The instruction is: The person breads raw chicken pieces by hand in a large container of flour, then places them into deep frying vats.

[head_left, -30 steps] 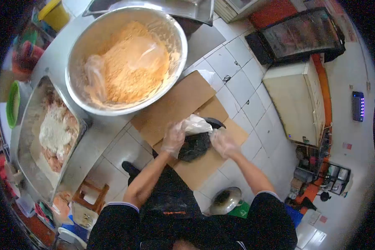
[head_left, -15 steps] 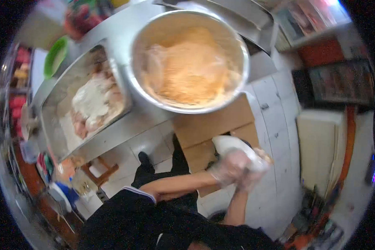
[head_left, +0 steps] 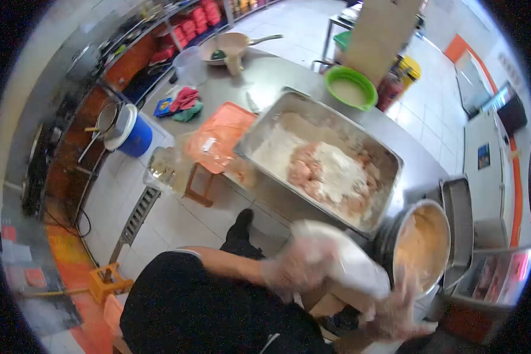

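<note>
A white, bag-like thing (head_left: 357,265), smeared by motion, hangs between my hands in front of the table. My left hand (head_left: 301,264), in a clear plastic glove, grips its near left side; the fingers are blurred. At its right end is my gloved right hand (head_left: 398,310), its fingers spread, just below the metal bowl. Orange-coloured crumbs or powder (head_left: 420,245) lie in that deep metal bowl (head_left: 445,221). Beyond my hands, a rectangular metal tray (head_left: 265,115) holds pale flour, pink raw meat pieces (head_left: 302,168) and a heap of white powder (head_left: 339,171).
A green basin (head_left: 370,105) with pale contents stands behind the tray. Left of it are an orange plastic bag (head_left: 218,138), cloths (head_left: 186,99) and a pan (head_left: 233,42). Another metal tray (head_left: 457,192) lies beyond the bowl. A blue bucket (head_left: 138,138) and wooden stool (head_left: 200,186) are leftward.
My view has swung left, so the bowl now sits at the right. My hands, formerly close together on the white thing, have come apart; the right one has spread its fingers.
</note>
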Demonstrator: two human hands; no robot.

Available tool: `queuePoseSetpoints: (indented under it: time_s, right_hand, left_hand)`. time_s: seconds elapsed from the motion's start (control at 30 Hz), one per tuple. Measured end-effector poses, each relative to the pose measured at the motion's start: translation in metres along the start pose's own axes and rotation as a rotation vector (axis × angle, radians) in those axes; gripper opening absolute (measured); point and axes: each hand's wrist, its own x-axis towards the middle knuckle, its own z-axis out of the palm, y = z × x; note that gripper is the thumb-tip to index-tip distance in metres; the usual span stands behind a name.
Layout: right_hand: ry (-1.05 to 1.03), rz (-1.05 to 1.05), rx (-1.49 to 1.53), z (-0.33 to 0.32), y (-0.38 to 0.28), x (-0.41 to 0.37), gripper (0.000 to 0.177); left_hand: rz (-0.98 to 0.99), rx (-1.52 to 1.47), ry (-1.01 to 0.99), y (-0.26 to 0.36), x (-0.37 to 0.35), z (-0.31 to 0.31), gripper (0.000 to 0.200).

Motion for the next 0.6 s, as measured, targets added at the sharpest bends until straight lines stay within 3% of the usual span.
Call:
queuePoseSetpoints:
  time_s: [0.03, 0.13, 0.17, 0.2, 0.23, 0.27, 0.33, 0.4, 0.47, 0.5, 0.53, 0.57, 0.6]
  right_hand:
    - [-0.092, 0.123, 0.056, 0.027, 0.036, 0.018, 0.085]
    - [-0.445, 0.436, -0.499, 0.107, 0.172, 0.073, 0.072]
    - [-0.574, 0.506, -0.689, 0.125, 0.223, 0.096, 0.068]
    - [-0.699, 0.451, -0.662, 0.138, 0.283, 0.119, 0.054]
    - [-0.719, 0.474, -0.833, 0.156, 0.344, 0.141, 0.044]
    - [-0.747, 0.483, -1.004, 0.166, 0.402, 0.169, 0.036]
    - [-0.824, 0.242, -1.683, 0.121, 0.536, 0.231, 0.023]
    - [-0.957, 0.384, -2.293, 0.115, 0.583, 0.254, 0.024]
    - [-0.808, 0.433, -2.379, 0.084, 0.61, 0.262, 0.024]
    - [-0.797, 0.449, -2.378, 0.078, 0.615, 0.267, 0.024]
    - [-1.229, 0.453, -2.528, 0.072, 0.617, 0.272, 0.025]
    - [-1.462, 0.471, -2.588, 0.064, 0.618, 0.271, 0.025]
    - [-1.709, 0.469, -2.61, 0.055, 0.62, 0.27, 0.026]
  left_hand:
    - [-0.005, 0.181, 0.105, -0.011, 0.001, -0.039, 0.015]
    - [-0.043, 0.716, 0.453, -0.065, 0.022, -0.163, 0.014]
    - [-0.083, 0.815, 0.549, -0.085, 0.034, -0.204, 0.016]
    - [-0.135, 0.855, 0.628, -0.106, 0.047, -0.239, 0.018]
    - [-0.264, 0.795, 0.705, -0.126, 0.064, -0.275, 0.022]
    - [-0.249, 0.779, 0.718, -0.147, 0.076, -0.308, 0.022]
    - [-0.177, 0.911, 0.611, -0.196, 0.082, -0.363, 0.025]
    - [-0.228, 0.824, 0.692, -0.25, 0.081, -0.398, 0.026]
    - [-0.28, 0.741, 0.775, -0.282, 0.09, -0.43, 0.026]
    - [-0.406, 0.565, 0.801, -0.29, 0.091, -0.441, 0.026]
    - [-0.536, 0.389, 0.821, -0.297, 0.089, -0.452, 0.026]
    - [-0.549, 0.386, 0.812, -0.308, 0.085, -0.461, 0.026]
    - [-0.636, 0.625, 0.717, -0.32, 0.077, -0.465, 0.025]
